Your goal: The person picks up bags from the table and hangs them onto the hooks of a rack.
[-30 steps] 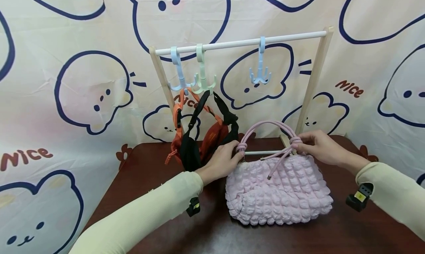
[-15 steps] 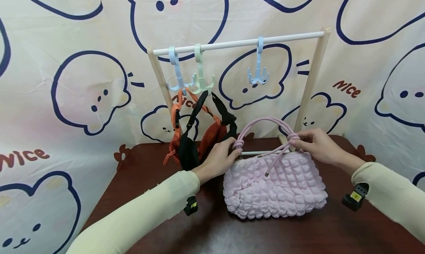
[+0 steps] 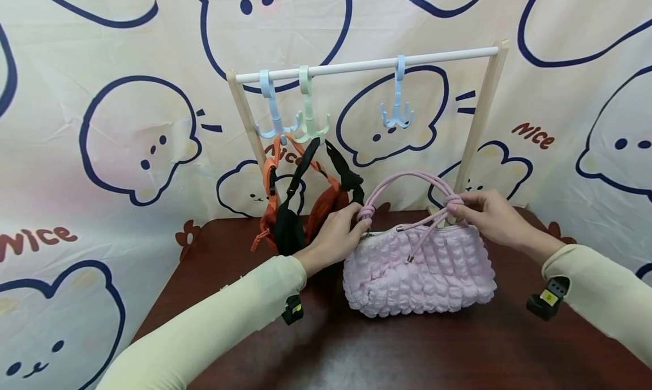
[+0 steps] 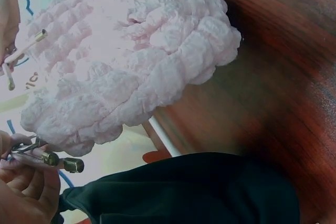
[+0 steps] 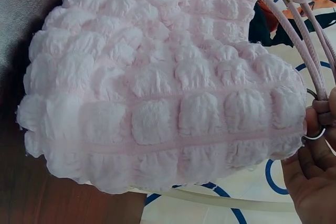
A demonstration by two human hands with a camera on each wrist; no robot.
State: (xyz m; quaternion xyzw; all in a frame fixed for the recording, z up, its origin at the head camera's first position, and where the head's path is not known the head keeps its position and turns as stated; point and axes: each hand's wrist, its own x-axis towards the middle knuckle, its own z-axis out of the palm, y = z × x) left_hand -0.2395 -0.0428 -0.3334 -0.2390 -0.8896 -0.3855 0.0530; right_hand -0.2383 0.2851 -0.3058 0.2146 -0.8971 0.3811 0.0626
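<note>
A puffy pink handbag [image 3: 420, 274] faces me in front of the hanging rack, its corded handle [image 3: 407, 176] arching upward. At the handle's left knot, my left hand [image 3: 333, 237] pinches the cords between thumb and fingers. My right hand [image 3: 493, 217] pinches the knot at the other end; the right wrist view shows those fingers [image 5: 310, 169] beside a metal ring. Loose cord ends with metal tips hang over the bag's front. Whether the bag's underside touches the brown table [image 3: 387, 356] I cannot tell.
A white rod [image 3: 351, 68] on wooden posts carries a blue hook [image 3: 275, 110], a green hook [image 3: 308, 112] and, farther right, another blue hook [image 3: 397, 104]. A black bag [image 3: 288, 231] and an orange-red bag [image 3: 323, 211] hang at left, close to my left hand. Patterned cloth stands behind.
Both hands have moved slightly up and away from me, taking the pink handbag along. Its lower edge now sits higher in the head view. The hanging bags stay put.
</note>
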